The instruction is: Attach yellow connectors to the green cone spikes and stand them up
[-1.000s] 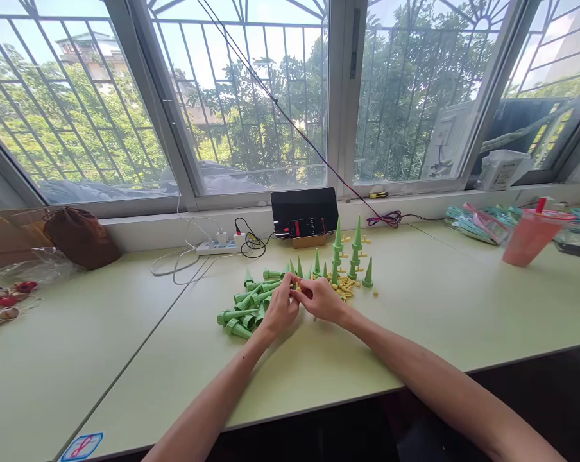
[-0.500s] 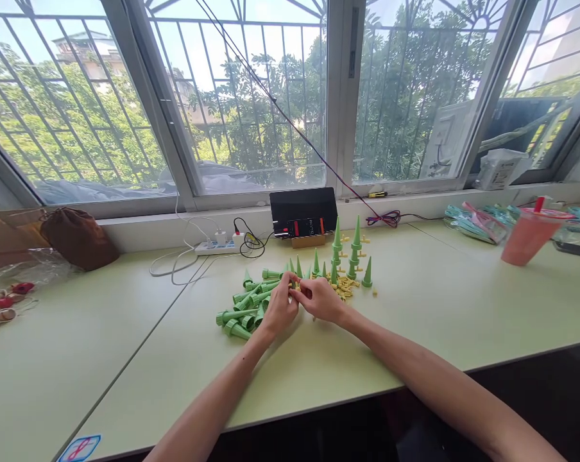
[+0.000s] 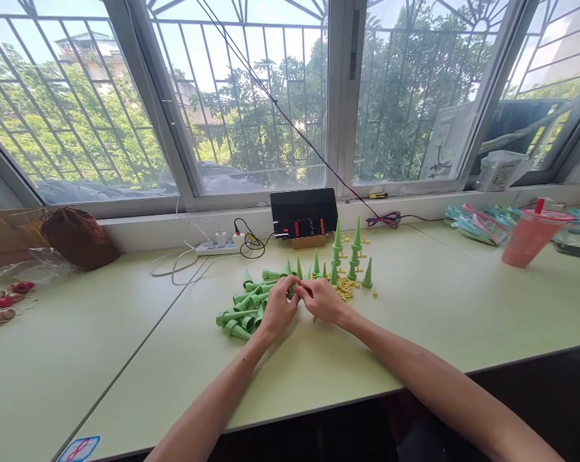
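My left hand [image 3: 280, 307] and my right hand [image 3: 321, 299] meet over the table, fingertips pinched together. A small yellow plastic piece partly shows between them; most of it is hidden by the fingers. Left of my left hand lies a heap of green plastic cone spikes [image 3: 244, 316] with ribbed caps. Just beyond my right hand is a pile of small yellow plastic parts [image 3: 346, 289]. Several green spikes stand upright behind the hands. Two taller stacks of spikes [image 3: 355, 253] with yellow side pieces rise at the back right, near a single upright spike [image 3: 367, 274].
A dark tablet [image 3: 303, 208] and a phone lean at the back by the windowsill. A white power strip [image 3: 217, 246] with cables lies to their left. A pink cup [image 3: 530, 237] stands right, near plastic packets [image 3: 473, 224]. A brown pouch [image 3: 78, 239] sits far left.
My fingers have shifted slightly around the small yellow piece, which shows less now. The spikes and the yellow pile look unchanged.
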A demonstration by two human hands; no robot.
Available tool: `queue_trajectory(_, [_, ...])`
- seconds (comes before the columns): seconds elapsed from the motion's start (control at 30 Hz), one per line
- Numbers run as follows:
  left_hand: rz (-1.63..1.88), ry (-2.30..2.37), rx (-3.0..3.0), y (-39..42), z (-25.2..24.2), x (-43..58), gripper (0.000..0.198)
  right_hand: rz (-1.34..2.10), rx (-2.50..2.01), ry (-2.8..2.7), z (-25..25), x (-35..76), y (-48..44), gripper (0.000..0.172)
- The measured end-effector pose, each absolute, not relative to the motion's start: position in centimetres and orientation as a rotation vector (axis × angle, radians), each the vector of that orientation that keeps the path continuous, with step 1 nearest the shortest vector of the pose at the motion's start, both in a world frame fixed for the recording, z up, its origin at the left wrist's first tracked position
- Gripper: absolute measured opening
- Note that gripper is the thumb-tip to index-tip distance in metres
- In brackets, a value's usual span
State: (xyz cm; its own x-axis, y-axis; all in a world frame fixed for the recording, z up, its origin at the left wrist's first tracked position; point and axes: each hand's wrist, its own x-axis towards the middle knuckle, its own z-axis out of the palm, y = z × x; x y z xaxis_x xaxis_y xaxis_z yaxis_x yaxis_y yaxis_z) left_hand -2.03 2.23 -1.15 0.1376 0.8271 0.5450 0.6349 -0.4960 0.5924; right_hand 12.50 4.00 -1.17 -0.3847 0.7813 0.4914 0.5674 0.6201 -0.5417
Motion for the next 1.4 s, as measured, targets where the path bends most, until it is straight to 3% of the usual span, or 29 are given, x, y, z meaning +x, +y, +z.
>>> queue_trajectory(1.4, [1.317,1.498,2.205,2.16,-1.29,-1.86,0.011,0.442,-1.089,-2.031,-1.39,12.14,4.19,0.041])
